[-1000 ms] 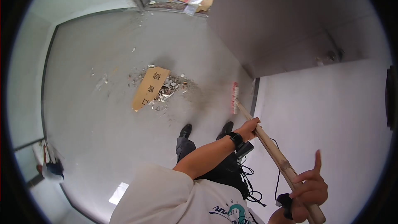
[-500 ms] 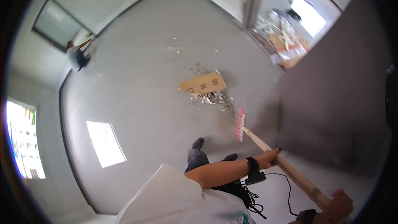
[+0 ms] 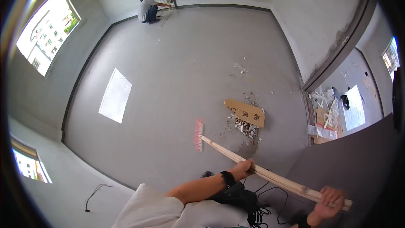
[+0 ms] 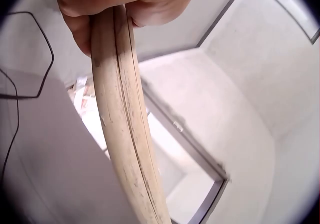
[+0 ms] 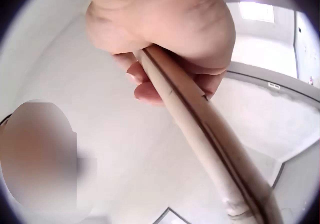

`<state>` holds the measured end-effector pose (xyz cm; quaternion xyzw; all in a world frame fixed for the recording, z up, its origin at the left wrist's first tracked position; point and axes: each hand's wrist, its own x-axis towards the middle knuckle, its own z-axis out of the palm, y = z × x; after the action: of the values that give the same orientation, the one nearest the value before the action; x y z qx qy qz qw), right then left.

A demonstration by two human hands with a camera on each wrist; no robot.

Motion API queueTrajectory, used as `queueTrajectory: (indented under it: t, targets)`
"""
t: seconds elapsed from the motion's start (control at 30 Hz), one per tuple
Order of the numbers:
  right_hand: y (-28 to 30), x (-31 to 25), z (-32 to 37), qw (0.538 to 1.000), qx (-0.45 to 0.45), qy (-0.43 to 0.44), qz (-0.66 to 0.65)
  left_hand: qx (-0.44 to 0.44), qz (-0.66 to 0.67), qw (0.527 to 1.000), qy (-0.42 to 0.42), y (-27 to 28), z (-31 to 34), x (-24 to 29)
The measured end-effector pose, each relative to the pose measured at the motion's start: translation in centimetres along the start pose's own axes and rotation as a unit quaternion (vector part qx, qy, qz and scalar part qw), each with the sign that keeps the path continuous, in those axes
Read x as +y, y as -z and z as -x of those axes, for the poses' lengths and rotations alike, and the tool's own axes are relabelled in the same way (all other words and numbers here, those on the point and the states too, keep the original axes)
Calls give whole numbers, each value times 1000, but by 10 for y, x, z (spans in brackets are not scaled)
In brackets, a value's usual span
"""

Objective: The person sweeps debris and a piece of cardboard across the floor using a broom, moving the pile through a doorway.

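Note:
A broom with a red and white head (image 3: 199, 135) rests on the grey floor in the head view. Its pale wooden handle (image 3: 278, 179) looks like two poles side by side and slants down to the right. My left hand (image 3: 244, 169) grips the handle partway along; in the left wrist view the fingers (image 4: 75, 31) wrap round it. Near its far end my right hand (image 3: 330, 200) holds the same handle, fingers curled round it in the right wrist view. Beyond the handle, a printed piece of cardboard (image 3: 247, 112) lies over a heap of rubble (image 3: 248, 130).
A person (image 3: 148, 8) crouches by a doorway at the far wall. To the right, cardboard and plastic scraps (image 3: 327, 120) lie by another doorway, close to a dark door panel (image 3: 337, 160). Cables (image 3: 263, 211) hang near my body. Small debris (image 3: 241, 68) lies farther back.
The head view has swung leftward, bringing the far wall and crouching person into view. The broom head has moved away from the door side. My right hand's raised index finger has curled onto the handle.

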<state>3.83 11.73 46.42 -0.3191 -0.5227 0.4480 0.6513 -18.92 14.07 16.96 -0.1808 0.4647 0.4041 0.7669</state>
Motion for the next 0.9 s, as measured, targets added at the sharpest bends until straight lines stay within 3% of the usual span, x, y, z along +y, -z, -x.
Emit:
queueTrajectory:
  t: [0.13,0.27,0.3,0.37,0.43,0.5,0.57,0.63,0.67,0.7,0.73,0.77,0.87,0.9]
  targets:
    - [-23,80,-22,991,-47,-90,-90,64,77,991,-85,69,-7,36]
    - [-32,153,-39,955,-162,-183,-165,180,92,970,-136,116,-11,40]
    - [-30,170,-43,943,-200,-200,-178,156,135,965,-159,147,-41,29]
    - [-26,186,-51,908,-267,-257,-196,198,199,947,-154,173,-67,5]
    - [-12,199,-51,874,-347,-273,-202,279,238,912,-186,156,-63,-26]
    - [10,200,-47,846,-386,-308,-202,275,235,921,-148,162,-87,-66]
    - [42,201,-47,830,-420,-318,-181,327,242,911,-71,132,-97,-99]
    - [60,196,-52,819,-454,-305,-174,306,136,938,-94,117,-127,-134]
    - [72,193,-58,824,-451,-299,-169,272,-102,944,-156,109,-144,-153]
    - [88,191,-68,830,-445,-295,-161,270,-431,833,-221,96,-162,-170]
    - [100,187,-81,849,-416,-295,-141,267,-566,735,-262,75,-183,-180]
    - [108,184,-95,867,-387,-289,-123,265,-614,690,-278,54,-200,-183]
    - [123,162,-126,890,-387,-227,-80,264,-490,764,-326,-3,-266,-190]
    - [125,155,-135,899,-377,-210,-72,275,-573,711,-301,-48,-227,-160]
